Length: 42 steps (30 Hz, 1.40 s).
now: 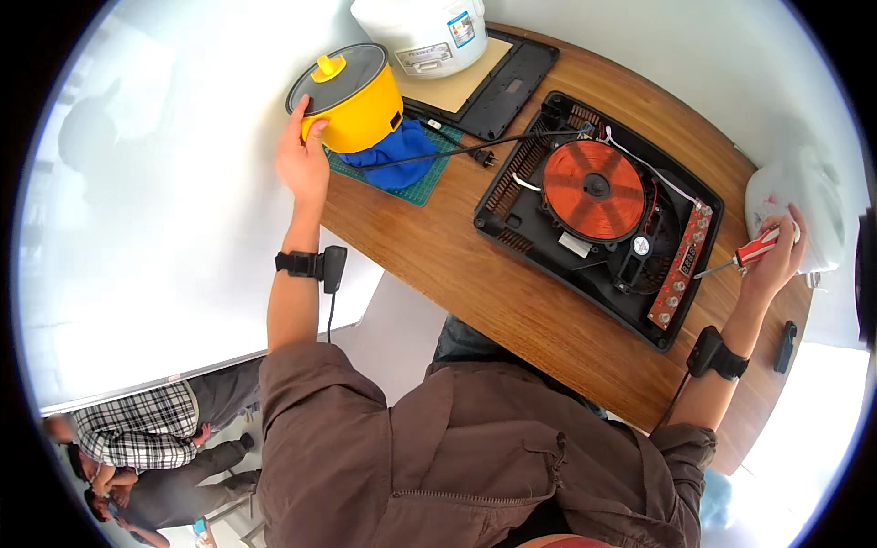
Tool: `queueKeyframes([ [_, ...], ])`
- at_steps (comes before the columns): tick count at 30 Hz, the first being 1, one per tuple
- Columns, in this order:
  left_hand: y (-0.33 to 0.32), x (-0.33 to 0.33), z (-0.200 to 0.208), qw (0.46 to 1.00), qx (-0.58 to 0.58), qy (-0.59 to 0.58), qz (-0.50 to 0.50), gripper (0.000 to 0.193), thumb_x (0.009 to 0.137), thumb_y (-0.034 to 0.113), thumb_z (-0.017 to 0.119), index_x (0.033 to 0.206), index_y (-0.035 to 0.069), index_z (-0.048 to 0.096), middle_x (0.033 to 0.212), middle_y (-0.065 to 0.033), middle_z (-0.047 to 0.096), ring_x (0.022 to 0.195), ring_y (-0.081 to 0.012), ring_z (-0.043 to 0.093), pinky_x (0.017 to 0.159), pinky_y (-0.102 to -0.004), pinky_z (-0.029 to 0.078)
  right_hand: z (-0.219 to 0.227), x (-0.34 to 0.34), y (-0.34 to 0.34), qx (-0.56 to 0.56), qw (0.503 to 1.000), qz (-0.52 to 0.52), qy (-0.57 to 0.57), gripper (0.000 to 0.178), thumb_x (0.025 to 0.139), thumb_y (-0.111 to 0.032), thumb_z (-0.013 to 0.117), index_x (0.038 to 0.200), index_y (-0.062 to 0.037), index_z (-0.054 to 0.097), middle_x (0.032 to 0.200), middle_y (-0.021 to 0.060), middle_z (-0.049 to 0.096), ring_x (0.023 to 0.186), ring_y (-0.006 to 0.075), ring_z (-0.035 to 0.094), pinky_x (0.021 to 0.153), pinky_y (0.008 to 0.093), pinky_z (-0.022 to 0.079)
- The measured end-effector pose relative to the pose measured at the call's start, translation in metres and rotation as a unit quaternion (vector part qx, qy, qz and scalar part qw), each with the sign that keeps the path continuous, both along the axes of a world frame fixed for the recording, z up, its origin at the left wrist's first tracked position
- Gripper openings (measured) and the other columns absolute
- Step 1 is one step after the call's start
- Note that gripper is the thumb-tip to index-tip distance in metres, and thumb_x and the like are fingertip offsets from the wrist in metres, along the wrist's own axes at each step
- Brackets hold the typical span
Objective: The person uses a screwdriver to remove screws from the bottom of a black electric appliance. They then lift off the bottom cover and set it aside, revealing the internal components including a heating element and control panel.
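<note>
My left hand [303,166] grips the side of a yellow electric pot [362,111], its fingertips reaching the rim of the dark lid [343,82]. Under the pot lies a bunched blue cloth [404,166] on a green cutting mat [423,190]. In my right hand [778,254] is a screwdriver [756,247] with a red and white handle. Its tip points at the red control board [670,300] along the right side of an opened induction cooker [512,206]; whether it touches I cannot tell. A round copper coil [577,173] sits exposed inside the black housing.
A white lidded container [429,50] stands at the back on a black panel [523,87]. Another pale rounded container [804,196] is behind my right hand. A power plug [481,157] lies beside the mat, and a small black object [785,347] near the table's right edge. People sit at lower left.
</note>
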<state>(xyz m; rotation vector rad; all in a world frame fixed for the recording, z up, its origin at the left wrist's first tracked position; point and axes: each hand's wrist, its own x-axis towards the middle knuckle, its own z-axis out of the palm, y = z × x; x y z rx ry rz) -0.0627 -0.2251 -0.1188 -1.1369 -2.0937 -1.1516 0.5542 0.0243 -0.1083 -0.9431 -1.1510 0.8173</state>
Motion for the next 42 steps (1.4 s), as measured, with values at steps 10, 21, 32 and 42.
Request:
queueKeyframes([
  [10, 0.020, -0.012, -0.020, 0.998, -0.028, -0.046, 0.030, 0.042, 0.101, 0.031, 0.065, 0.142, 0.023, 0.062, 0.118, -0.0039, 0.076, 0.097, -0.0263, 0.071, 0.083, -0.0361, 0.054, 0.004, -0.009, -0.008, 0.005, 1.000, 0.000, -0.006, 0.032, 0.103, -0.011, 0.055, 0.132, 0.0029, 0.055, 0.078, 0.0077, 0.062, 0.064, 0.0085, 0.053, 0.056, 0.0214, 0.041],
  [21, 0.011, 0.014, -0.011, 0.974, -0.070, 0.191, 0.100, 0.065, 0.101, 0.043, 0.062, 0.151, 0.005, 0.046, 0.139, -0.0217, 0.054, 0.129, -0.0392, 0.049, 0.110, -0.0489, 0.039, 0.026, -0.010, -0.023, 0.038, 0.998, -0.005, 0.042, 0.034, 0.101, -0.013, 0.060, 0.131, 0.0024, 0.057, 0.080, 0.0072, 0.064, 0.067, 0.0100, 0.057, 0.058, 0.0219, 0.045],
  [32, 0.088, 0.299, 0.038, 0.786, -0.274, 0.151, -0.534, 0.093, 0.068, 0.050, 0.085, 0.145, 0.009, 0.053, 0.145, -0.0178, 0.047, 0.135, -0.0405, 0.046, 0.113, -0.0510, 0.039, 0.045, -0.005, -0.041, 0.189, 0.964, -0.108, -0.153, 0.030, 0.101, -0.010, 0.057, 0.127, 0.0048, 0.056, 0.082, 0.0056, 0.067, 0.073, 0.0052, 0.055, 0.068, 0.0191, 0.046],
  [42, 0.061, 0.345, -0.027, 0.755, -0.293, 0.192, -0.554, 0.081, 0.071, 0.045, 0.089, 0.145, 0.033, 0.059, 0.158, -0.0173, 0.040, 0.147, -0.0443, 0.033, 0.117, -0.0602, 0.031, 0.044, -0.001, -0.052, 0.199, 0.958, -0.121, -0.164, 0.032, 0.100, -0.011, 0.057, 0.127, 0.0060, 0.057, 0.081, 0.0053, 0.067, 0.075, 0.0058, 0.056, 0.069, 0.0190, 0.046],
])
